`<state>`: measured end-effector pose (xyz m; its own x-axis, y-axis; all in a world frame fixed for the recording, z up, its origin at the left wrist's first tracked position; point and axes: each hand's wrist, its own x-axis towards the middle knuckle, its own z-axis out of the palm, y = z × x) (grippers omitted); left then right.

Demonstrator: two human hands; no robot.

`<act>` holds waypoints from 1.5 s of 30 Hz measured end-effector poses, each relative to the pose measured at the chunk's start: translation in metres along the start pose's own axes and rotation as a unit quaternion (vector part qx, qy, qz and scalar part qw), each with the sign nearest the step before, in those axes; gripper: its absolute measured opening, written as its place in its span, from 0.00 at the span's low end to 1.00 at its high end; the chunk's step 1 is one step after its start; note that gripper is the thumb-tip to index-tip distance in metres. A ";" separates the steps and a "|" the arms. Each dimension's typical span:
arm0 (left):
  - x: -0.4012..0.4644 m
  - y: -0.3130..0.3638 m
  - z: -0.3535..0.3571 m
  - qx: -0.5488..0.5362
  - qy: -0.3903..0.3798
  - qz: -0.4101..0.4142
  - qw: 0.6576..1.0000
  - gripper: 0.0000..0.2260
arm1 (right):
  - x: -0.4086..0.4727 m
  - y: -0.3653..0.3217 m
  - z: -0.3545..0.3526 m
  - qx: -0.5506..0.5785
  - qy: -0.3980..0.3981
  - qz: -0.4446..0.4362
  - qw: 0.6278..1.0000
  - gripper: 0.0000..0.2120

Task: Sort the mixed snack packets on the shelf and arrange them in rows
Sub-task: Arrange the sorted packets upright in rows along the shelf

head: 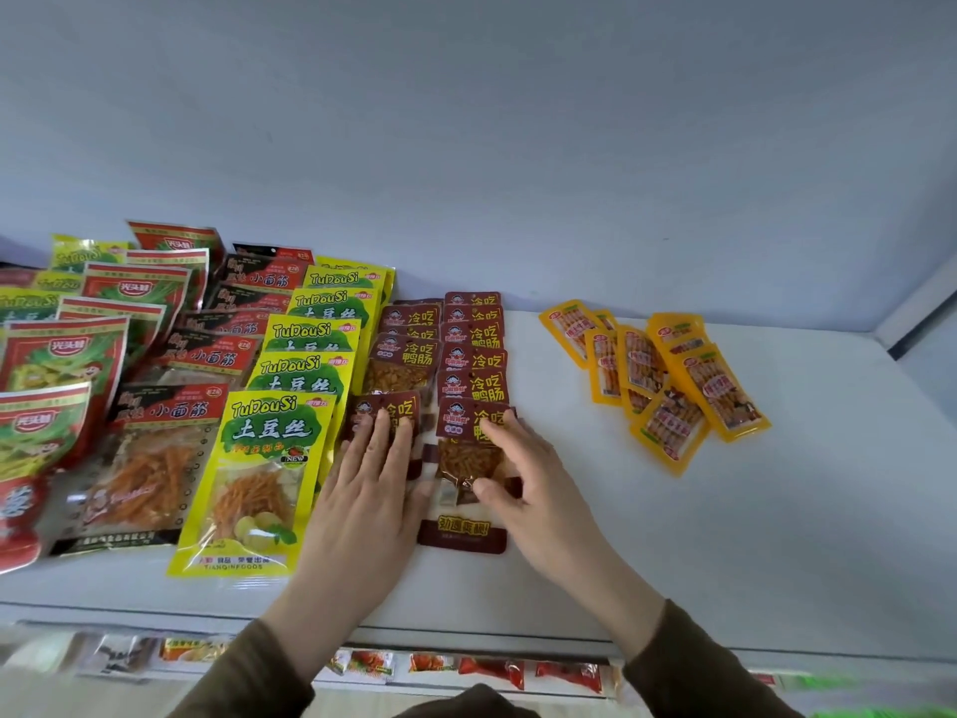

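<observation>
Two rows of dark red plastic snack packets [468, 378]; left hand [370, 476] flat on one, right hand [520, 476] pinching another; six yellow packets [668, 378] heaped on bare white shelf [777, 536]

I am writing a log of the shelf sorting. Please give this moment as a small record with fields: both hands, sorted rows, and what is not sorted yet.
left hand: left hand rests flat, fingers straight, on a dark red packet
right hand: right hand pinches the front dark red packet of the neighbouring row
sorted rows: red-green packets, black packets, yellow-green TuDouSi packets, two dark red rows
unsorted: orange-yellow packets in a loose pile on the shelf, to the right
</observation>
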<state>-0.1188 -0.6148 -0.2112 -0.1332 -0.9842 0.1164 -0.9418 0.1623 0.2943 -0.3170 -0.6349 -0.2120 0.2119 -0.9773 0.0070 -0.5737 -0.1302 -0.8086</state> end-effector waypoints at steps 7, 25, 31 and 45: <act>0.005 -0.003 0.009 0.045 -0.010 0.000 0.999 0.37 | 0.003 -0.006 0.011 -0.119 -0.012 -0.026 0.992 0.31; 0.030 0.050 -0.011 -0.008 0.009 0.123 0.992 0.32 | 0.000 -0.004 -0.071 -0.085 0.174 0.007 0.981 0.19; 0.055 0.106 0.000 -0.041 -0.019 0.134 0.990 0.32 | 0.000 0.041 -0.135 -0.077 0.216 0.029 0.973 0.18; 0.164 0.222 0.075 0.009 -0.004 0.039 0.999 0.25 | 0.077 0.111 -0.210 -0.291 0.071 -0.058 0.952 0.20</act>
<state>-0.3725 -0.7455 -0.1977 -0.2089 -0.9692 0.1305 -0.9337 0.2373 0.2680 -0.5302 -0.7600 -0.1775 0.2157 -0.9581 0.1887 -0.9027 -0.2693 -0.3356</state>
